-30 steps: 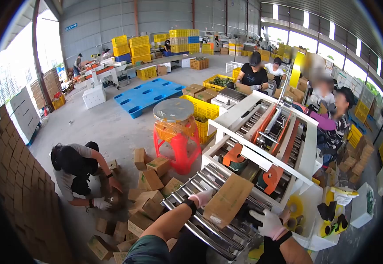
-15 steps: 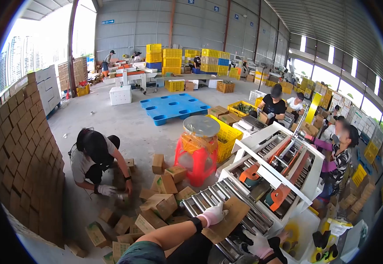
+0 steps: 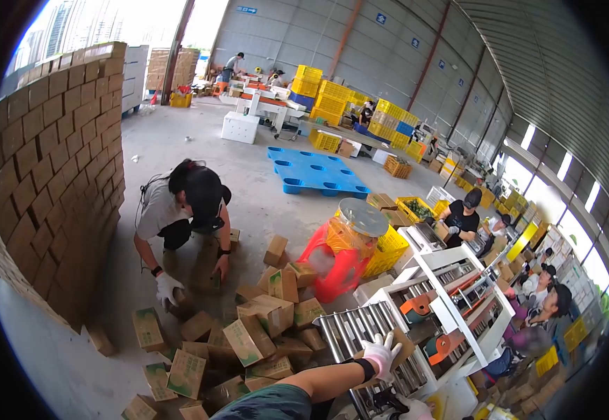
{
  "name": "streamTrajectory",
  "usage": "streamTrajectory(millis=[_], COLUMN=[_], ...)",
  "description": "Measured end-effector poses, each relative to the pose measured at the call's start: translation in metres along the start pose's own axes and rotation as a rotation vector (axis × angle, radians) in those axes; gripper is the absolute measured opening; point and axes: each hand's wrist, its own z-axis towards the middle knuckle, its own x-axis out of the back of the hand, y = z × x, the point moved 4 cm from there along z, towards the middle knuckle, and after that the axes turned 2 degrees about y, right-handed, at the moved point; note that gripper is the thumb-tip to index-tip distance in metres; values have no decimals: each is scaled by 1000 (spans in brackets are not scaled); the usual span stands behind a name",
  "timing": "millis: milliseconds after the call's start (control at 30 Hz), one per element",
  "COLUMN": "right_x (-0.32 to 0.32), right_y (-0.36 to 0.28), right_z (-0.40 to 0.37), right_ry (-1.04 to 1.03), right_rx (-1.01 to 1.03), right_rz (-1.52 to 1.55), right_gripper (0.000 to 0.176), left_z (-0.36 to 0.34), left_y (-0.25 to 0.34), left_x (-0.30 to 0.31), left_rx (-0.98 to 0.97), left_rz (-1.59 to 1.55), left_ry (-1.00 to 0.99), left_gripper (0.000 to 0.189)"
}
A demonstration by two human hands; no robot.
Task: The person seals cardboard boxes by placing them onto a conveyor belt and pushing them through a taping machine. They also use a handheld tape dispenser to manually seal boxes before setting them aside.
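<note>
My left hand, in a white glove with a black wristband, lies with fingers spread on a flat brown cardboard box. The box rests on the steel roller conveyor that leads out of a white carton-sealing machine with orange parts. Only a sliver of my right hand's white glove shows at the bottom edge below the rollers, and what it holds is hidden.
Left of the rollers, sealed cartons lie heaped on the floor, where a crouching person handles them. A tall wall of stacked cartons stands at the left. A red stool, yellow crates and other workers surround the machine.
My view has swung left and down, so the floor pile and the carton wall fill more of the frame. My left hand stays on the box, and my right hand has slipped almost out of view.
</note>
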Motion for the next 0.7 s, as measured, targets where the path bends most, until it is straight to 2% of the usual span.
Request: streamTrajectory(millis=[33,133,233,300,433,467,500,567,600,633,667,700], right_x=[-2,-4,7,17,41,44,43,31,30,29,23,25], right_y=[3,7,-10,-39,-163,-189,-206,-212,-228,-238,-228,-235], right_z=[-6,-24,-37,-38,-23,-19,-16,-1,3,6,13,14], right_ry=[71,92,82,39,85,96,108,197,226,256,299,255], right_rx=[87,89,63,12,196,245,295,440,545,650,817,708], right_rz=[33,2,-29,-44,-347,-423,-496,-490,-510,-527,-518,-481], right_gripper=[55,62,69,73,61,59,56,59,59,60,61,61], left_z=[-3,-17,-58,-83,-162,-164,-170,-167,-151,-131,-98,-98], left_y=[-6,-30,-90,-143,-234,-251,-259,-245,-234,-216,-197,-171], left_x=[0,1,13,4,6,-10,-22,-43,-63,-90,-129,-143], left_rx=[4,8,94,227,597,707,715,585,415,217,3,-53], left_rz=[-27,-112,-398,-461,-527,-393,-330,-443,-735,-1042,-1246,-1813], left_ry=[13,103,207,408,539,631,737,732,530,433,238,-94], left_gripper=[110,103,102,102,99,97,96,95,99,94,83,71])
